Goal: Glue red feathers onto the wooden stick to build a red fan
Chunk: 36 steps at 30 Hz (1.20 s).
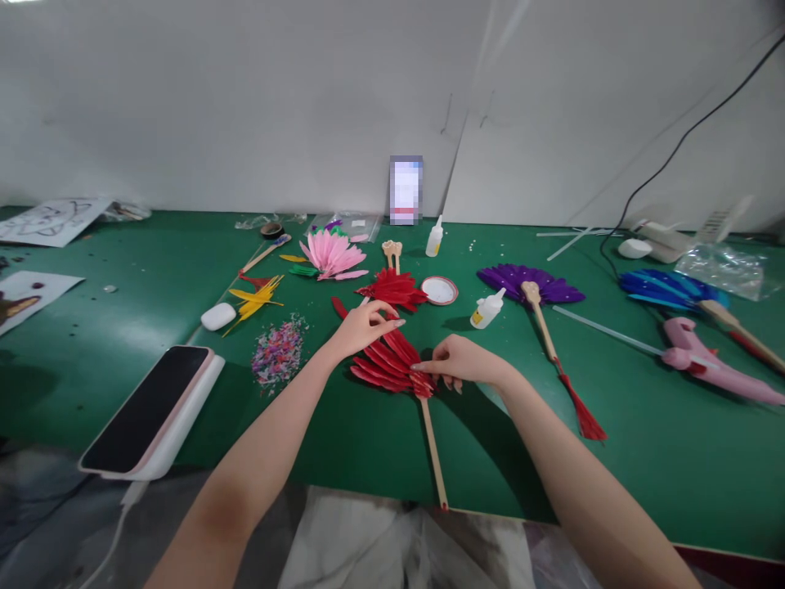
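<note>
A fan of red feathers (pixel 386 364) on a wooden handle (pixel 433 454) lies on the green table in front of me. My left hand (pixel 368 325) is over the upper feathers, its thumb and fingers pinched together near a feather tip; what is between them is too small to make out. My right hand (pixel 457 360) presses at the base of the feathers where they meet the handle, its fingertips closed on the feather base. Just beyond lies a pile of loose red feathers (pixel 396 289). A white glue bottle (pixel 487 309) stands tilted beyond my right hand.
Pink feathers (pixel 331 254), yellow feathers (pixel 256 300) and scattered sequins (pixel 279 352) lie left. A phone on a white block (pixel 153 409) sits nearer. Rightward are a purple fan (pixel 552 286), blue fan (pixel 668 288) and pink glue gun (pixel 717 368). A second bottle (pixel 435 237) stands behind.
</note>
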Each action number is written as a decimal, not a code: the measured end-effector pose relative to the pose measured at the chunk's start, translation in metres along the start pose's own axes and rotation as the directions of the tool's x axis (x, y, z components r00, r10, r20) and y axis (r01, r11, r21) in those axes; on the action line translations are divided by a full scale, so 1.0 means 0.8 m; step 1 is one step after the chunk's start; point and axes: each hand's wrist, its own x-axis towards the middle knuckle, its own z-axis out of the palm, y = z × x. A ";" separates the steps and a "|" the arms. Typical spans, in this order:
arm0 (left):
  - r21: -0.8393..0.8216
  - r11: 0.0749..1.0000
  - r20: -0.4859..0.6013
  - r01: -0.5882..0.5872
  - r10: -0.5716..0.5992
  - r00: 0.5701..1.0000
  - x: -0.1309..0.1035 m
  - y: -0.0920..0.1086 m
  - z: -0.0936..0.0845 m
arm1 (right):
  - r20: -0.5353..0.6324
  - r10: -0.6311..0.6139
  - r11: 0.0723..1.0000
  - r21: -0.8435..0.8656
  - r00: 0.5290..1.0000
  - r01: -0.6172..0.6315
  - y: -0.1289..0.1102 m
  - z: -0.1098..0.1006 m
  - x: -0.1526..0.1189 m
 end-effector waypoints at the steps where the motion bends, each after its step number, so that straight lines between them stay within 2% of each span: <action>1: -0.004 1.000 0.019 -0.009 0.009 1.000 0.000 0.001 0.000 | -0.004 0.003 1.000 -0.011 1.000 -0.003 -0.001 0.000 -0.001; 8: -0.049 0.998 0.095 -0.025 0.029 0.995 -0.002 0.002 0.000 | -0.129 0.052 0.981 -0.180 0.990 -0.075 -0.008 0.007 -0.001; 13: -0.006 0.999 0.110 -0.050 0.050 0.993 -0.003 0.005 -0.001 | -0.186 0.058 0.961 -0.255 0.981 -0.105 -0.010 0.009 -0.001; 15: 0.017 0.999 0.005 -0.042 0.042 0.999 -0.001 0.000 -0.011 | -0.189 0.064 0.958 -0.262 0.980 -0.113 -0.008 0.009 0.000; 16: 0.038 0.999 -0.103 -0.021 0.025 0.994 0.001 -0.004 -0.019 | -0.187 0.066 0.959 -0.260 0.980 -0.114 -0.007 0.009 0.001; 17: 0.068 0.998 -0.239 0.015 0.002 0.971 0.002 -0.011 -0.028 | -0.183 0.066 0.960 -0.255 0.981 -0.112 -0.006 0.009 0.002; 19: 0.151 0.978 -0.520 0.142 -0.043 0.853 0.005 -0.027 -0.047 | -0.174 0.061 0.964 -0.244 0.983 -0.103 -0.004 0.009 0.003; 20: 0.208 0.955 -0.605 0.213 -0.046 0.795 0.006 -0.036 -0.056 | -0.169 0.056 0.966 -0.240 0.984 -0.096 -0.003 0.009 0.003; 21: 0.270 0.926 -0.640 0.265 -0.032 0.767 0.007 -0.045 -0.063 | -0.166 0.051 0.967 -0.238 0.985 -0.091 -0.003 0.009 0.003; 23: 0.372 0.868 -0.594 0.328 -0.049 0.803 0.007 -0.060 -0.071 | -0.161 0.044 0.968 -0.238 0.986 -0.082 -0.004 0.009 0.002; 25: 0.401 0.843 -0.525 0.357 -0.108 0.844 0.007 -0.068 -0.070 | -0.157 0.038 0.970 -0.231 0.987 -0.074 -0.006 0.009 0.000; 30: 0.294 0.889 -0.393 0.351 -0.223 0.892 0.010 -0.073 -0.057 | -0.111 0.023 0.983 -0.179 0.994 -0.043 -0.006 0.008 -0.003; 33: 0.285 0.908 -0.364 0.308 -0.195 0.911 0.014 -0.077 -0.055 | -0.088 0.007 0.990 -0.143 0.996 -0.020 -0.003 0.006 -0.003; 36: 0.339 0.897 -0.382 0.284 -0.144 0.913 0.014 -0.077 -0.058 | -0.074 -0.003 0.992 -0.130 0.997 -0.006 -0.001 0.005 -0.002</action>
